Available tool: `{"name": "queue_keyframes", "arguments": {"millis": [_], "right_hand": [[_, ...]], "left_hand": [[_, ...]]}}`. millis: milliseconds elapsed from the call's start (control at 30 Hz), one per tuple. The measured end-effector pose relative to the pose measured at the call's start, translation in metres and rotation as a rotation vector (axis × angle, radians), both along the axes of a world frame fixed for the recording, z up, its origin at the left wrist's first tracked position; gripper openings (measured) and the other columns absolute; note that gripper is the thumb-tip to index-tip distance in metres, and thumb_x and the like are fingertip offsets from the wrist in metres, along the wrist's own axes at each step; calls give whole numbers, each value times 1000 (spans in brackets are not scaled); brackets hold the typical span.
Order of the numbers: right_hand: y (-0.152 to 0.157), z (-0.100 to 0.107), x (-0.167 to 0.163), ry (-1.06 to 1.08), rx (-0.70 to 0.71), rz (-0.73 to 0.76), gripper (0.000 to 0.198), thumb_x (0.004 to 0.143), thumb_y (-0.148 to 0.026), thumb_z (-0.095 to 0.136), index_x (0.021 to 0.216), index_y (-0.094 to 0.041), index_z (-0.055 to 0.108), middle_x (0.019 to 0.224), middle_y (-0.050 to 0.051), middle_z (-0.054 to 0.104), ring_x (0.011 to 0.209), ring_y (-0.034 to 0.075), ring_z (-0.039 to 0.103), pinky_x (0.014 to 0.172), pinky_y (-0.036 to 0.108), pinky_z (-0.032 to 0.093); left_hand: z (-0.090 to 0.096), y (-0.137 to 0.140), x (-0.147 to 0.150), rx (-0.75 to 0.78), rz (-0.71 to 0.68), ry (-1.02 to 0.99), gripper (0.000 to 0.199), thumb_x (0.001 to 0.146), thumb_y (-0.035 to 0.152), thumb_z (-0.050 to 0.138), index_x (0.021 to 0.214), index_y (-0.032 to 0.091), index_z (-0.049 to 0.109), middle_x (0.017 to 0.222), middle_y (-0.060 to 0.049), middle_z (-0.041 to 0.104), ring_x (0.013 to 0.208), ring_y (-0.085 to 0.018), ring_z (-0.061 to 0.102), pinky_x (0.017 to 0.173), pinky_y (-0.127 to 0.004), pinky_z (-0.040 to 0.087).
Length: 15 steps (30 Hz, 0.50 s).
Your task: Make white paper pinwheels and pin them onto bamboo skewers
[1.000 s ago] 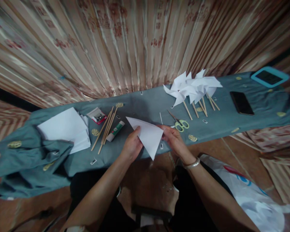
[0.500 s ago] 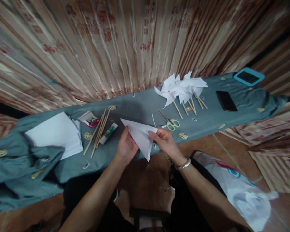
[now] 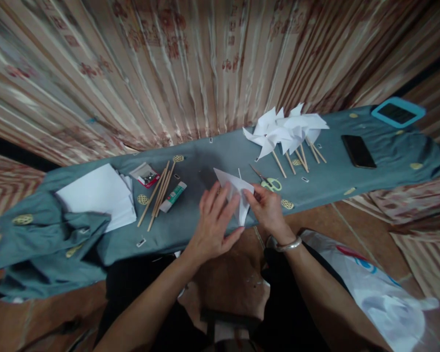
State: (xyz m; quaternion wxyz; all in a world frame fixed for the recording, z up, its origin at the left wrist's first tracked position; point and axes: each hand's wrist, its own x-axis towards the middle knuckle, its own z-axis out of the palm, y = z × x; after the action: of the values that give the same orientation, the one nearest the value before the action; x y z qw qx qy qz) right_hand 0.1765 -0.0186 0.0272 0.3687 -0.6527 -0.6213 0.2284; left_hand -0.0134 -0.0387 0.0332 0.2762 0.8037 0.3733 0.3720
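That folded white paper (image 3: pixel 238 193) sits at the near edge of the blue cloth (image 3: pixel 205 161), thin and floppy, so pinch it along the creases. Your left hand (image 3: pixel 214 222) lies spread flat on it; your right hand (image 3: pixel 266 208) pinches its corner, scissors (image 3: pixel 269 182) just beyond.

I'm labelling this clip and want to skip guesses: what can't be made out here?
- Folded paper: its near part is hidden behind the left hand, head view.
- Small packet: print too small to read.
- Right hand: its grip on the paper is unclear.
- Plastic bag: cut off by the bottom edge.
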Motion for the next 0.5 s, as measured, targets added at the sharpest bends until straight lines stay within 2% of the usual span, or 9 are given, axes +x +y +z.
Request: {"name": "queue_keyframes", "arguments": {"millis": [67,133,267,400,500], "right_hand": [[-3,4,-4,-49,7,38,32,92,-37,47,97,-18,72,73,4,69,65,18,62,62,27,44],[-5,5,-7,-77,30,98,32,93,-33,44,101,-17,70,84,7,73,74,19,66,68,28,48],[-8,1,-10,-122,85,163,31,91,-24,45,112,-16,66,100,11,74,89,21,69,79,30,51],[-8,-5,-11,-175,104,76,43,93,-33,48,132,-16,54,94,9,75,75,21,69,70,31,54],[-7,-9,-8,-197,103,31,56,93,-38,50,143,-15,42,96,10,74,68,21,68,67,33,55]], "left_hand": [[-4,-6,5,40,-106,126,66,84,22,59,146,27,40,157,-10,33,149,-34,16,118,-55,0],[-8,-8,9,109,-146,219,68,84,14,51,149,25,35,157,-11,34,149,-32,20,118,-55,0],[-16,-6,11,254,-86,341,67,84,4,43,147,22,36,152,-11,43,148,-28,23,119,-56,0],[-21,-4,9,371,26,428,50,91,6,41,138,21,46,139,-10,57,146,-25,29,119,-57,-1],[-21,-3,5,422,80,454,38,93,9,46,127,22,55,126,-7,66,142,-24,36,119,-58,-4]]}}
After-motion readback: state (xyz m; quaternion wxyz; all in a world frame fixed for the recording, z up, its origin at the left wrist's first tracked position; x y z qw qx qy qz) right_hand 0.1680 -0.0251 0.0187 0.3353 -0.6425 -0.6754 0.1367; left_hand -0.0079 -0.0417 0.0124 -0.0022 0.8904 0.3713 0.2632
